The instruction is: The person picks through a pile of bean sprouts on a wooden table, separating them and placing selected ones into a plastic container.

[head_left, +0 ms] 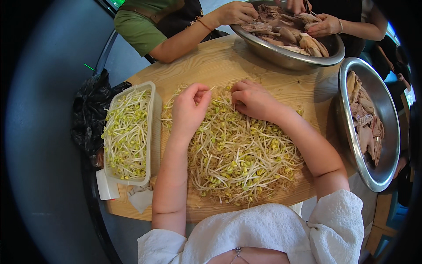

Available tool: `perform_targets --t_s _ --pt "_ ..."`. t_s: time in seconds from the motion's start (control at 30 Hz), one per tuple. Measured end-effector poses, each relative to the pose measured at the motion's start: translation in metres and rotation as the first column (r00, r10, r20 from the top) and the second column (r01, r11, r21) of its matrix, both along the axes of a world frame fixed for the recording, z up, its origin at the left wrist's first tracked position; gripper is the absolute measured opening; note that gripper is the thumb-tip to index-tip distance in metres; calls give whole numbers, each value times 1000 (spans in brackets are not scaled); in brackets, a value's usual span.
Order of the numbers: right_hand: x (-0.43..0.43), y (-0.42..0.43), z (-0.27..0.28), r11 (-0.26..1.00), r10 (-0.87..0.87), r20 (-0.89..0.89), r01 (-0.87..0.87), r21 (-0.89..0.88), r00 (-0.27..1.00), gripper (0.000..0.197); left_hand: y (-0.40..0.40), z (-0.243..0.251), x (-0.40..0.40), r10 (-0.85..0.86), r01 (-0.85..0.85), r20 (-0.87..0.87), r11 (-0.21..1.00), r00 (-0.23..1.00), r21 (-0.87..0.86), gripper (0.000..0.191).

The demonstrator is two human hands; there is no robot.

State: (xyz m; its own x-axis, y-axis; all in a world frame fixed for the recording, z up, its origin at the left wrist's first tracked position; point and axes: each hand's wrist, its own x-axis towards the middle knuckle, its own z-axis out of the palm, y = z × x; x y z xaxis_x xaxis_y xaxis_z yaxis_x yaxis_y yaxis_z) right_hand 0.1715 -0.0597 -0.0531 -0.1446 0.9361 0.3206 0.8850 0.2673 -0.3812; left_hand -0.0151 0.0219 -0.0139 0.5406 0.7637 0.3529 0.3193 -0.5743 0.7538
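A wide heap of soybean sprouts [244, 155], pale stems with yellow-green heads, lies loose on the wooden table [211, 62]. Over its far left part is my left hand [191, 107], thumb and fingers drawn together with a thin pale sprout end [213, 88] poking out. My right hand [252, 100] rests at the heap's far edge, its fingers curled down toward the sprouts; what its fingertips hold is hidden. Left of my left forearm stands a white plastic basket [153, 132] filled with more sprouts [128, 135].
A black plastic bag [90, 112] lies beyond the basket. Crumpled tissue [141, 198] sits near the front edge. Two metal basins, one far [286, 61] and one right [349, 132], hold cooked poultry pieces. Two people's hands [235, 13], [324, 25] work at the far basin.
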Motion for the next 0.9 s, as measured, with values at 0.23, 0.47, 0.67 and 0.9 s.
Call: perform_targets --t_s 0.23,0.47,0.67,0.9 --pt "11 -11 44 912 -59 5 56 -405 998 16 3 -6 -2 -60 54 -83 995 995 -80 14" --pt "18 -25 53 990 -101 100 110 -88 990 24 10 -33 2 45 122 -425 926 904 357 16" --pt "15 -22 55 974 -162 87 174 -146 983 21 10 -23 -5 63 56 -384 956 921 289 17" --pt "4 -15 51 991 -118 -182 105 -78 976 19 -4 15 -8 20 -21 -129 1000 991 -9 15"
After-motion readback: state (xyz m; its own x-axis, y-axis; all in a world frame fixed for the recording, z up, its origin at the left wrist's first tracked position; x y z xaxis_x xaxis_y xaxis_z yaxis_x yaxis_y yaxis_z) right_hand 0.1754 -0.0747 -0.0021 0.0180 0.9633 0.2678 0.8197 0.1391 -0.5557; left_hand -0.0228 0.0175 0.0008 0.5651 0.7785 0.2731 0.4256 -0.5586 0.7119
